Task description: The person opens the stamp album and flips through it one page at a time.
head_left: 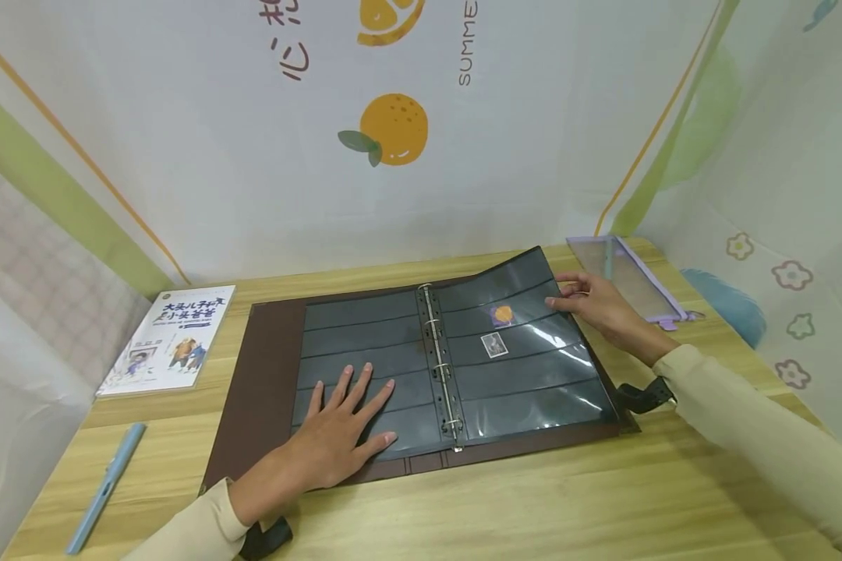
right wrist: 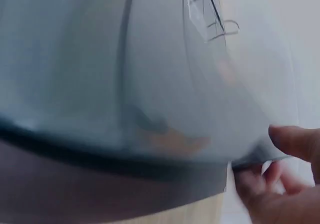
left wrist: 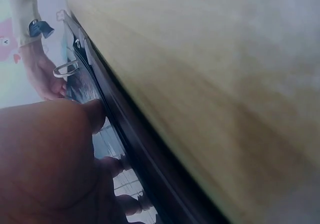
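Note:
A brown ring-bound stamp album [head_left: 265,374] lies open on the wooden table, with black pocket pages on both sides of its metal rings [head_left: 443,374]. My left hand [head_left: 340,440] rests on the lower part of the left page [head_left: 365,327], fingers spread. Between thumb and fingers, my right hand [head_left: 596,304] pinches the outer edge of the right page [head_left: 533,405], whose upper corner is raised. That page holds a purple-and-orange stamp [head_left: 503,315] and a small grey stamp with a white border [head_left: 494,344]. In the right wrist view, the page [right wrist: 85,73] bends up toward the thumb.
A white illustrated book [head_left: 171,339] lies at the back left, with a light blue pen-shaped object [head_left: 105,489] in front of it. Behind my right hand is a clear pouch with purple edging [head_left: 645,273]. A printed curtain [head_left: 252,179] hangs behind the table.

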`<state>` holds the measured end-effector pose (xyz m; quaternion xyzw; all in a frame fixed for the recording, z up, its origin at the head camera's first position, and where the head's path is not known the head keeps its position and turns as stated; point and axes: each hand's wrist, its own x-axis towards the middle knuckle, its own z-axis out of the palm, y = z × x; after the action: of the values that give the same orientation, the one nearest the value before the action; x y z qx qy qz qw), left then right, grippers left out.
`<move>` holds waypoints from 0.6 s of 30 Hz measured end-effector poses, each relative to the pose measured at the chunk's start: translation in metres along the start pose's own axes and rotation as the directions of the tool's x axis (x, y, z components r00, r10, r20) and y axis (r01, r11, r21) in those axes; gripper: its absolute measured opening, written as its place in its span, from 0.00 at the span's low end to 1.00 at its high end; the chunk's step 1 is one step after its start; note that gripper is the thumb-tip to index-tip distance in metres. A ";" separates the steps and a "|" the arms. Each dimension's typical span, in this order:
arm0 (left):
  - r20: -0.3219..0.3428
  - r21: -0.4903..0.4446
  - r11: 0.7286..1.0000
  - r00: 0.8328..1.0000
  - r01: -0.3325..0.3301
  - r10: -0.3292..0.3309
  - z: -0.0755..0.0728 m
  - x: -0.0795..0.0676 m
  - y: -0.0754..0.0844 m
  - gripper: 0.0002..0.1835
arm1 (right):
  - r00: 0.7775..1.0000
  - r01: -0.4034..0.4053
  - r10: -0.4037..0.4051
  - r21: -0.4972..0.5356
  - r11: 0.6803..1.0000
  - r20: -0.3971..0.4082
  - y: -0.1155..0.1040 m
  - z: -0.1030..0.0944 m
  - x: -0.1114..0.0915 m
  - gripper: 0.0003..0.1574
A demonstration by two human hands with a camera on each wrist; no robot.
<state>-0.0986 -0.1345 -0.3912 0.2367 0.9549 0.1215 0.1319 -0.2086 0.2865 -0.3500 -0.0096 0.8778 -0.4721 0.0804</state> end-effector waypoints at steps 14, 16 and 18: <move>0.022 0.016 1.000 1.000 0.005 -0.006 0.000 0.002 0.001 0.39 | 0.900 -0.279 0.015 0.548 0.789 0.436 0.033 -0.011 -0.023 0.50; 0.028 0.020 1.000 1.000 0.010 -0.011 -0.001 0.002 0.002 0.38 | 0.898 -0.282 0.004 0.568 0.774 0.440 0.033 -0.012 -0.028 0.50; 0.033 0.022 1.000 0.999 0.014 -0.014 -0.002 0.002 0.003 0.38 | 0.892 -0.291 -0.001 0.576 0.764 0.452 0.031 -0.014 -0.032 0.49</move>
<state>-0.1000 -0.1316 -0.3890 0.2334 0.9555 0.1064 0.1459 -0.1774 0.3180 -0.3635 -0.0154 0.6271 -0.7162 0.3058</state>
